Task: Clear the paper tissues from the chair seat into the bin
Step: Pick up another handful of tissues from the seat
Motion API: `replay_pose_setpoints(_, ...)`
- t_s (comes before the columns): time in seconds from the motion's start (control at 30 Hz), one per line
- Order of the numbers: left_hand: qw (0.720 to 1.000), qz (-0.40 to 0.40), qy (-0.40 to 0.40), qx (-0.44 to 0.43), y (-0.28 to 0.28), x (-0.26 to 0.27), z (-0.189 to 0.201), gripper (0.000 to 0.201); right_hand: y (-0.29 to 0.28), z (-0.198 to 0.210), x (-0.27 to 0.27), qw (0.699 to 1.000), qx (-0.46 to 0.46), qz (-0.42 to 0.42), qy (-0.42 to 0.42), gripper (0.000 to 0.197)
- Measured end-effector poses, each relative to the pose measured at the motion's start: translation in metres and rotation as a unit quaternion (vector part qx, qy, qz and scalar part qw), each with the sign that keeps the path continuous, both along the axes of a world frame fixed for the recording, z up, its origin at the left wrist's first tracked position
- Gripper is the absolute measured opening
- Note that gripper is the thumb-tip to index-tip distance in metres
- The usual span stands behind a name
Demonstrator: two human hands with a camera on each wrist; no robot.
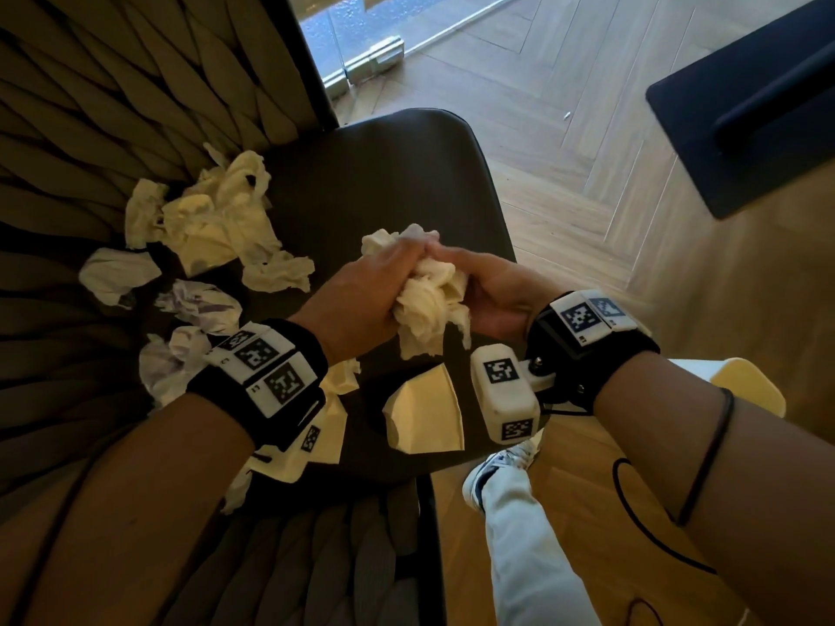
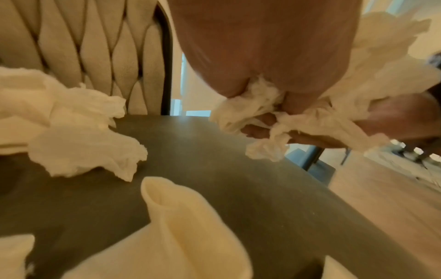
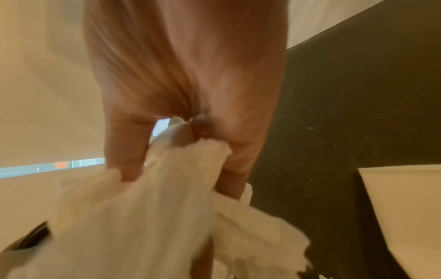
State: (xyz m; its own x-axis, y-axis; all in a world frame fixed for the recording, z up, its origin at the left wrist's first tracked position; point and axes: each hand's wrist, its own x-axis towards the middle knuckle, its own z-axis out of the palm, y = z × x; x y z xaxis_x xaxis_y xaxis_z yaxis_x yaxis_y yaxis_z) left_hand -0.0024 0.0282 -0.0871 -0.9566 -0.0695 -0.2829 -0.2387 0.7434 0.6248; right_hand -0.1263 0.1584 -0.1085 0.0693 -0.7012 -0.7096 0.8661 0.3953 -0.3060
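Observation:
Above the dark chair seat (image 1: 384, 183), my left hand (image 1: 379, 282) and right hand (image 1: 479, 282) together grip one bunch of crumpled white tissues (image 1: 429, 309). The left wrist view shows the bunch (image 2: 257, 105) squeezed in my left hand (image 2: 274, 56), and the right wrist view shows tissue (image 3: 152, 207) caught between my right hand's fingers (image 3: 126, 147). A pile of crumpled tissues (image 1: 217, 223) lies at the back left of the seat, with more balls (image 1: 199, 305) nearer. A folded tissue (image 1: 427, 413) lies at the front edge. No bin is in view.
The chair's quilted beige backrest (image 1: 113, 106) rises on the left. Wooden herringbone floor (image 1: 587, 173) lies to the right, with a dark furniture piece (image 1: 745, 106) at the upper right. My leg and white shoe (image 1: 501, 472) stand beside the seat's front.

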Motion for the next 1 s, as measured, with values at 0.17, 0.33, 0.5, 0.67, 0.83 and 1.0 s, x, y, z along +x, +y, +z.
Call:
replay_pose_setpoints(0.17, 0.999, -0.011, -0.033, 0.013, 0.007, -0.01, -0.005, 0.097, 0.004, -0.004, 0.0, 0.998, 0.018, 0.052, 0.042, 0.021)
replay_pose_setpoints(0.33, 0.997, -0.054, -0.058, -0.027, 0.015, -0.016, -0.006, 0.109, 0.003, -0.005, -0.005, 0.989, 0.079, 0.039, 0.115, 0.03)
replay_pose_setpoints(0.5, 0.988, 0.024, -0.038, -0.149, 0.017, 0.003, -0.003, 0.069, 0.012, -0.004, -0.022, 0.96, 0.157, 0.012, 0.23, 0.039)
replay_pose_setpoints(0.67, 0.954, 0.04, -0.258, -0.147, 0.062, 0.017, 0.0, 0.031, 0.03, -0.001, -0.028, 0.938, 0.202, -0.045, 0.279, 0.052)
replay_pose_setpoints(0.83, 0.925, -0.02, -0.332, -0.181, 0.101, 0.024, -0.035, 0.046, 0.05, -0.005, -0.019, 0.928, 0.236, -0.044, 0.285, 0.07)
replay_pose_setpoints(1.0, 0.929, 0.002, -0.356, -0.104, 0.095, 0.021, -0.027, 0.027, 0.075, -0.007, -0.01, 0.927, 0.254, -0.052, 0.27, 0.074)
